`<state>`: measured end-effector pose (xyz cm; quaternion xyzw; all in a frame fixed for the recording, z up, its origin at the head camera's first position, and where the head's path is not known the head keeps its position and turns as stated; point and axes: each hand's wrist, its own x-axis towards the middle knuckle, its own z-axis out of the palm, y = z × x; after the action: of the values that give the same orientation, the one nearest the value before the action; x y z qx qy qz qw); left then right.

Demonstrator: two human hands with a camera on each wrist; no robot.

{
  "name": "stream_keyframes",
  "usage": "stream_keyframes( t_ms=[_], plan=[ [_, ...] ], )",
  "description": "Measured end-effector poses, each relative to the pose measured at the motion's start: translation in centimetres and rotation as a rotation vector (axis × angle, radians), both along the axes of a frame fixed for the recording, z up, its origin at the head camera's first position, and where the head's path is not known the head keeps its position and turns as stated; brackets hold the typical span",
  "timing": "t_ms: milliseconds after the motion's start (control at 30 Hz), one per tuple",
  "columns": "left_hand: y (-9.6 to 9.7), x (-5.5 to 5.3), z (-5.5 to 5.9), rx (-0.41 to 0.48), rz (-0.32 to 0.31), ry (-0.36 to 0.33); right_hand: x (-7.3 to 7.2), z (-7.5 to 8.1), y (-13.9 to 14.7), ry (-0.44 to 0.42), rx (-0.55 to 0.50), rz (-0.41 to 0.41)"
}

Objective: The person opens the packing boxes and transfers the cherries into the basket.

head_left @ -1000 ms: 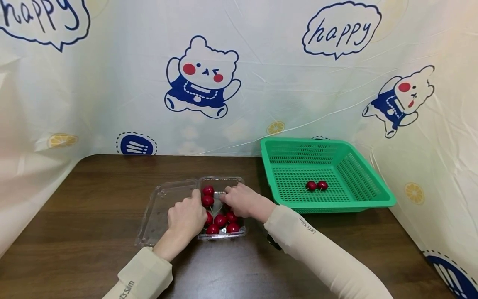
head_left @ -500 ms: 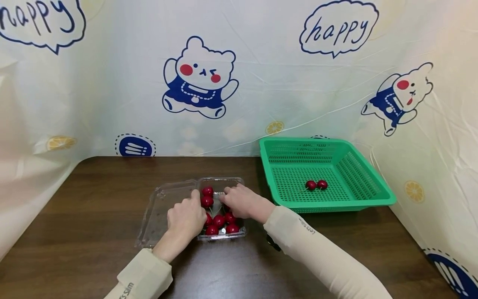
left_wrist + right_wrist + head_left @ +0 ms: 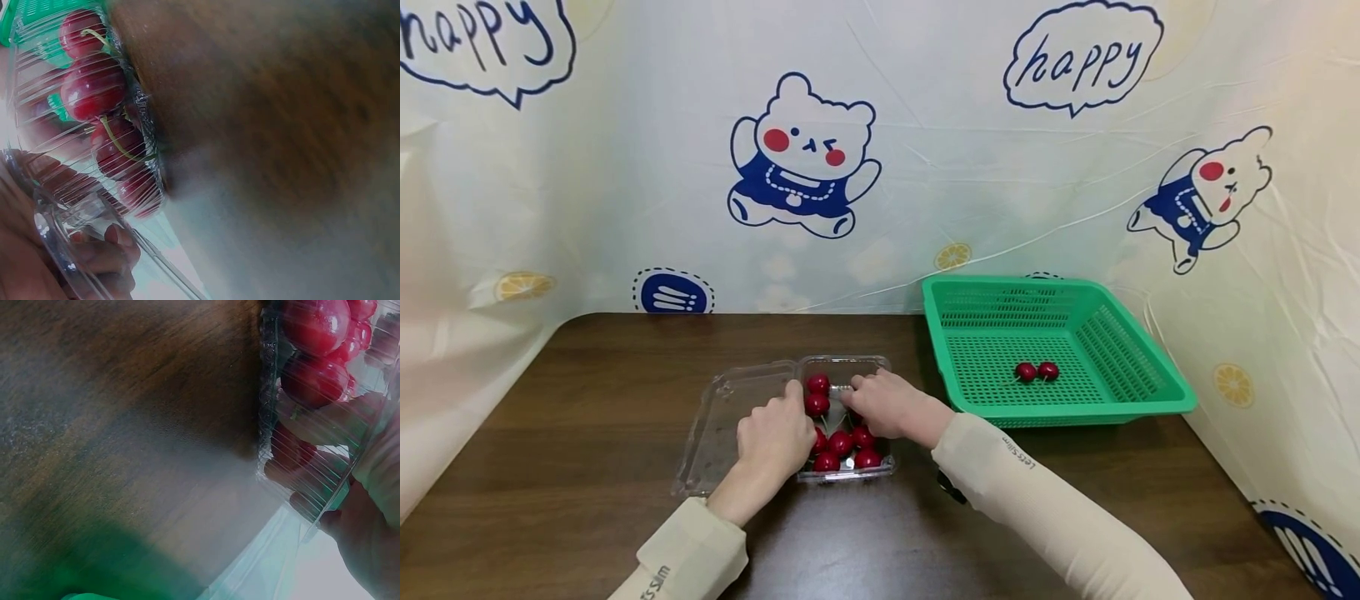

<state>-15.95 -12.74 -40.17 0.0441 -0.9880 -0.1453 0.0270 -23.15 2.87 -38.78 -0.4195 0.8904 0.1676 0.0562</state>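
A clear plastic clamshell box (image 3: 850, 476) stands with its lid (image 3: 715, 433) laid flat to the left. Several dark red cherries (image 3: 841, 443) with green stems lie in it. The left hand (image 3: 775, 433) grips the box's left side by the hinge, and its curled fingers (image 3: 106, 256) show through the plastic in the left wrist view. The right hand (image 3: 887, 402) reaches over the right wall into the box. Through the wall, the right wrist view shows its fingers about a dark red cherry (image 3: 289, 447); the plastic partly blurs this grip.
Right of the box stands a green plastic basket (image 3: 1060, 410), with two cherries (image 3: 1036, 372) on its floor. Everything rests on a brown wooden table (image 3: 550, 467). A printed curtain (image 3: 925, 192) closes off the back and sides.
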Motion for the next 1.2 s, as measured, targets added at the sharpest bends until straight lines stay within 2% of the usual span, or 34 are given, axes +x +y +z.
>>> stream_keyframes(
  t_ms=[267, 633, 900, 1200],
  plan=[
    [0.1, 0.0, 0.0, 0.002, -0.002, -0.005, 0.0, 0.1, 0.2, 0.015, 0.001, 0.021],
    [0.1, 0.0, 0.0, 0.000, -0.001, 0.000, -0.2, 0.7, 0.5, 0.018, -0.054, 0.045],
    [0.0, 0.1, 0.0, 0.002, -0.009, -0.005, -0.2, 1.4, 0.6, -0.015, -0.100, 0.026],
    [0.0, 0.0, 0.0, 0.007, -0.008, 0.004, -0.2, 1.9, 0.7, -0.022, -0.107, 0.018]
  ],
)
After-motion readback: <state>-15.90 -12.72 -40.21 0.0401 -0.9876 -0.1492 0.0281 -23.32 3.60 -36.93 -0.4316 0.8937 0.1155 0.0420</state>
